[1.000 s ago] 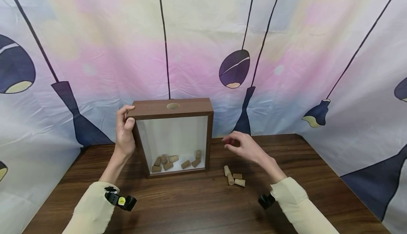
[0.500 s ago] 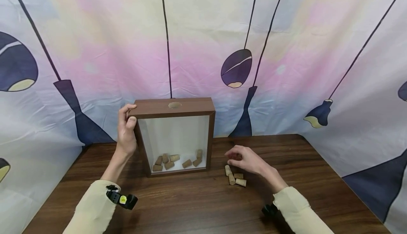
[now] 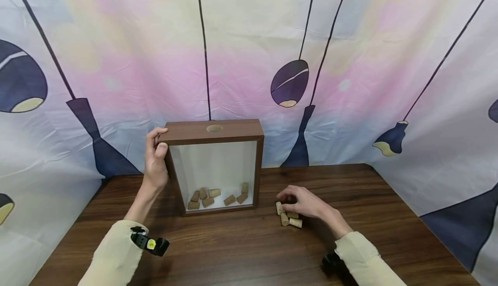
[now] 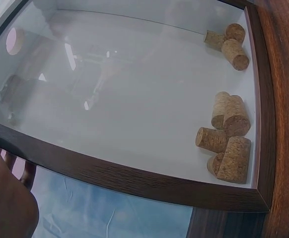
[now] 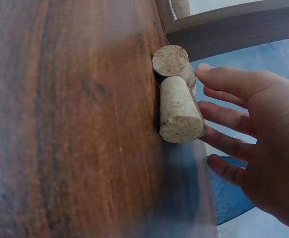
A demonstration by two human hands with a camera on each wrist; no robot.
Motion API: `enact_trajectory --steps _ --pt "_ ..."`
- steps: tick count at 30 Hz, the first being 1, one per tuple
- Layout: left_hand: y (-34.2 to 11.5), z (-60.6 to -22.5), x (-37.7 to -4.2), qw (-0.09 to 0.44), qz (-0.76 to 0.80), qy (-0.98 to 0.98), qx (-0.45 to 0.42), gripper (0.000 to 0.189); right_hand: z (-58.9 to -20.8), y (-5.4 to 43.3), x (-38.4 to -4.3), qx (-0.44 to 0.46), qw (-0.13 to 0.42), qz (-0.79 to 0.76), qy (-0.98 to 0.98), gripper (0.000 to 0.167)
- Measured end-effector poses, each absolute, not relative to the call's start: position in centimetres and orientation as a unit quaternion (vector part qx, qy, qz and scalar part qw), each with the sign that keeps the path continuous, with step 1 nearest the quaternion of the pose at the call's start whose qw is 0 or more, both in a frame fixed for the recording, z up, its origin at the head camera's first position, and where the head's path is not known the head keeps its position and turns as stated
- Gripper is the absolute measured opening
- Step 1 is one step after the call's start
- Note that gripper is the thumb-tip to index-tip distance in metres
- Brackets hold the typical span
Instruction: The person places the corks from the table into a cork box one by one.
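Note:
My left hand (image 3: 155,165) grips the upper left side of a brown shadow box (image 3: 212,139), thumb at the front edge and fingers around the side. The box stands upright, with a clear front, a white back and a round hole in its top. Several corks (image 4: 235,119) lie inside along its bottom. My right hand (image 3: 305,201) is over a small pile of corks (image 3: 295,223) on the table, fingers loosely bent. In the right wrist view the thumb is close to a cork (image 5: 170,60), its fingers spread; whether they touch a cork is hard to tell.
The dark wooden table (image 3: 225,251) runs back to a curtain (image 3: 241,61) printed with hanging lamps. The cork pile lies right of the box. Each wrist wears a black camera (image 3: 155,246).
My right hand has come down and slightly toward me, from above the table to the loose corks. The left hand still holds the shadow box in place.

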State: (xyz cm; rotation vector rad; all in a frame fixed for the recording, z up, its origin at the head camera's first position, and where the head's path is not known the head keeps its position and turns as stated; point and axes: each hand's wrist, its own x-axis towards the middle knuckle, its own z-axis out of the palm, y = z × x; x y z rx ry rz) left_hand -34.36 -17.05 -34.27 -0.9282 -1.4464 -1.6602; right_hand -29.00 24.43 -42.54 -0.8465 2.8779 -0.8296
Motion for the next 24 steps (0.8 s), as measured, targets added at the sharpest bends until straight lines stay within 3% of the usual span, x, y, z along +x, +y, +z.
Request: enact_trajectory --steps 24 --pt "-17.13 -34.15 -34.22 0.371 -0.640 -0.571 -0.356 0.045 -42.61 23.87 -29.38 -0.270 0.028 -0.261 0.926 0.028"
